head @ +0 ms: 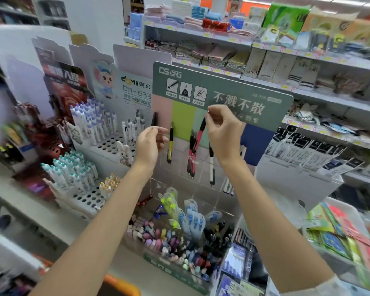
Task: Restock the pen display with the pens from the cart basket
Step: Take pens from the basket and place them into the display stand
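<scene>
The pen display (222, 88) has a green header board and clear compartments below it. My right hand (222, 133) pinches the top end of a pink and black pen (201, 133), which hangs tilted over the middle compartments. A yellow and black pen (171, 144), two pink pens (191, 159) and a white pen (211, 167) stand upright in the compartments. My left hand (151, 144) is at the display's left edge with its fingers curved. A black pen top (154, 119) shows just above it; whether the hand holds it is unclear. An orange basket edge (120, 285) shows at the bottom.
White peg-hole pen stands (98, 146) with blue and green capped pens fill the left. A clear bin of erasers and small pens (179, 242) sits below the display. Shelves of towels and socks (222, 52) run behind, and packaged stationery (340, 231) lies on the right.
</scene>
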`<state>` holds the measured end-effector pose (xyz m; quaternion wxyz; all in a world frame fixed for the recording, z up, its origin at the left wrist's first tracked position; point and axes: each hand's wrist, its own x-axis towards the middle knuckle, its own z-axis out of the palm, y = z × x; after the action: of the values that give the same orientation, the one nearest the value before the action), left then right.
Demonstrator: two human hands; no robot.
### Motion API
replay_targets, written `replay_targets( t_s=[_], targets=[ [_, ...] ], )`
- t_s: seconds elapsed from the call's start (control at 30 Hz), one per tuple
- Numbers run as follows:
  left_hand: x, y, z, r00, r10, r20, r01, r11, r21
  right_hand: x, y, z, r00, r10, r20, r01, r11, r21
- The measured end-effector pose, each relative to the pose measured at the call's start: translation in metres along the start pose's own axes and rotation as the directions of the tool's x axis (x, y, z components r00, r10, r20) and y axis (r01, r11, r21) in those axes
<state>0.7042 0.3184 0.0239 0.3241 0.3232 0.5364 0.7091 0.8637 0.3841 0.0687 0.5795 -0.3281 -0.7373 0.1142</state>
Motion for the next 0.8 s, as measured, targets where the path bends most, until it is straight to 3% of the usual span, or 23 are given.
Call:
replay_targets(
  t_s=[0.13, 0.33, 0.43, 0.6, 0.8],
  targets=[
    [0.001, -0.005, -0.006, 0.999, -0.031, -0.019, 0.031, 0.999, -0.038, -0.016, 0.015, 0.017, 0.984, 0.077, 0.159, -0.068, 0.996, -0.061],
    [0.002, -0.011, -0.014, 0.996, -0.045, -0.07, 0.044, 0.999, -0.01, -0.031, 0.027, 0.027, 0.944, 0.186, 0.271, -0.162, 0.981, -0.111],
    [0.003, -0.011, -0.017, 0.996, -0.044, -0.08, 0.043, 0.999, -0.016, -0.031, 0.027, 0.027, 0.96, 0.14, 0.241, -0.109, 0.985, -0.137],
    [0.0, -0.006, -0.027, 0.986, -0.046, -0.158, 0.042, 0.999, -0.024, -0.029, 0.007, 0.033, 0.991, -0.119, 0.053, 0.122, 0.991, -0.047],
    [-0.014, -0.005, -0.085, 0.896, -0.089, -0.436, 0.056, 0.995, -0.088, -0.063, -0.034, 0.096, 0.967, -0.132, 0.217, 0.086, 0.974, 0.209]
  ],
)
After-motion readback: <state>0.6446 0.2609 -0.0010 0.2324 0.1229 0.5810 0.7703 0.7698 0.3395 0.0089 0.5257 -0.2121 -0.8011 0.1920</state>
